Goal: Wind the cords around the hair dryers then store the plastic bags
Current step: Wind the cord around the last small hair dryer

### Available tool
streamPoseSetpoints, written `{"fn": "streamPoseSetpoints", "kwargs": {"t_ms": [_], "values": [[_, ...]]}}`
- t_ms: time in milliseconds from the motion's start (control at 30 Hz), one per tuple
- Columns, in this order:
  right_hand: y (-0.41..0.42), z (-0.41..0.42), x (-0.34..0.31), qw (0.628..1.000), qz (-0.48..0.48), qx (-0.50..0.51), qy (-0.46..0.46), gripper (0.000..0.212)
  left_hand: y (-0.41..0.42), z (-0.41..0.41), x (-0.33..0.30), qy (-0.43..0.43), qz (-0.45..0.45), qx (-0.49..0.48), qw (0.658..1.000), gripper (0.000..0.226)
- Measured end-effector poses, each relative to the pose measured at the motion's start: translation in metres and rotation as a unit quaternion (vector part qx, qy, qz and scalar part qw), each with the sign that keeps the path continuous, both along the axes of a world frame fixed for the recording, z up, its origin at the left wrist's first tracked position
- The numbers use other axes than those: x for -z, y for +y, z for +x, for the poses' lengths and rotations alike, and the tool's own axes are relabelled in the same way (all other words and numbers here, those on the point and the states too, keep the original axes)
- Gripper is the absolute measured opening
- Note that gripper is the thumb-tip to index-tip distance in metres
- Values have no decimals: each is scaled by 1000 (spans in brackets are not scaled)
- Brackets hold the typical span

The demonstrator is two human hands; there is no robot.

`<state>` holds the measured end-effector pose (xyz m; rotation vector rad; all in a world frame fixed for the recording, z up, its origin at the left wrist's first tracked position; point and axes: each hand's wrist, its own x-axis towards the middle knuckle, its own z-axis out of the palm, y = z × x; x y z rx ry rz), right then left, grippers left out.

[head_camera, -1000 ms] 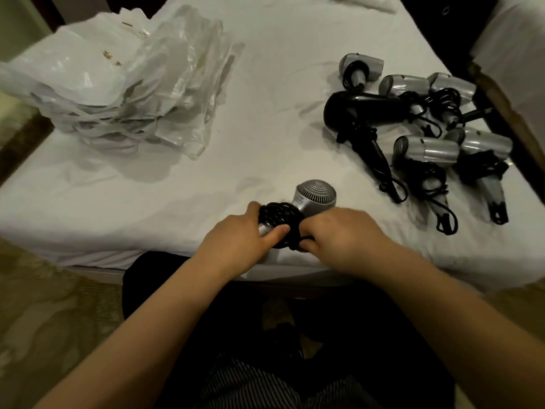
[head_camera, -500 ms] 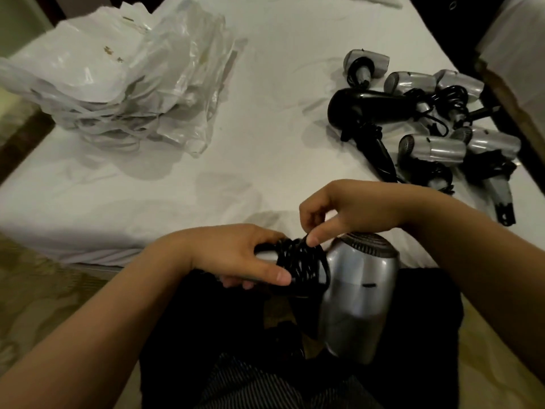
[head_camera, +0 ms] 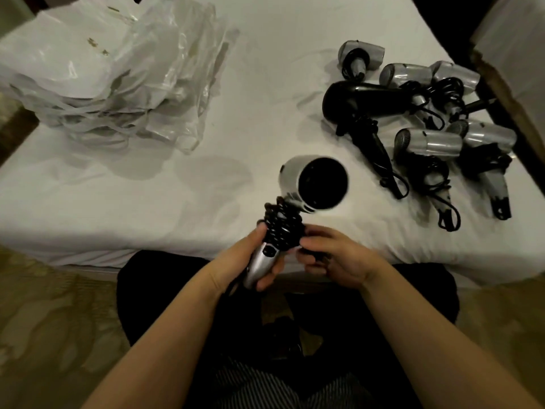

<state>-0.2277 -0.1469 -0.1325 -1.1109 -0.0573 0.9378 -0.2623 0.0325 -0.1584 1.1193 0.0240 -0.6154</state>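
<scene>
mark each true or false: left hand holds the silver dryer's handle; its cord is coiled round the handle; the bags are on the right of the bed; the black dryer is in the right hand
1. The left hand grips the silver hair dryer by its handle. True.
2. Its cord is coiled round the handle. True.
3. The plastic bags lie on the right of the bed. False: they are piled at the far left.
4. The right hand holds the black hair dryer. False: it lies on the bed among the other dryers.

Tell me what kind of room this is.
Probably a hotel guest room: a bed with a white sheet serves as the work surface, several similar hair dryers lie on it beside a stack of plastic bags, and patterned carpet covers the floor.
</scene>
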Motion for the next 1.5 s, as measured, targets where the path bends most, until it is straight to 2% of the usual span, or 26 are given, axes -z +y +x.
{"fn": "streamPoseSetpoints", "kwargs": {"t_ms": [100,167,233,300,367,467,600,667,700,767,900,1000,1133,1233,1300,1367,1500], "values": [[6,-1,18,980,-191,44,-25,16,-4,-1,12,22,152,-16,988,51],[12,-6,29,959,-272,70,-30,25,-5,2,17,-3,274,-19,961,39],[14,-11,34,948,-302,96,-16,29,-7,4,22,-35,371,-46,927,44],[18,-15,36,949,-294,116,-8,27,-10,3,26,-73,408,-79,907,58],[22,-16,34,945,-301,126,-11,26,-14,0,29,-88,411,-113,900,67],[23,-15,34,944,-299,136,-11,25,-19,1,29,-75,389,-172,902,58],[24,-12,33,949,-267,165,23,24,-23,10,25,62,232,-234,942,33],[25,-7,32,947,-255,195,26,24,-22,14,24,122,139,-245,952,17],[25,-3,32,944,-254,207,24,24,-22,15,23,136,109,-244,954,14],[26,4,33,943,-252,217,29,25,-22,18,23,139,89,-233,958,21],[34,13,39,947,-251,193,46,25,-23,20,23,118,130,-219,960,37],[41,16,42,952,-241,177,61,24,-18,18,24,79,198,-242,947,36],[48,19,44,954,-216,184,97,26,-7,9,29,-70,414,-280,863,26],[49,20,46,954,-212,179,113,24,2,12,32,-133,480,-276,822,24],[50,21,45,955,-218,168,114,23,10,20,32,-117,479,-277,825,18],[52,21,44,954,-228,157,110,23,15,26,31,-87,442,-282,847,13],[55,20,43,956,-237,136,104,28,11,29,24,-20,307,-322,895,7]]}}
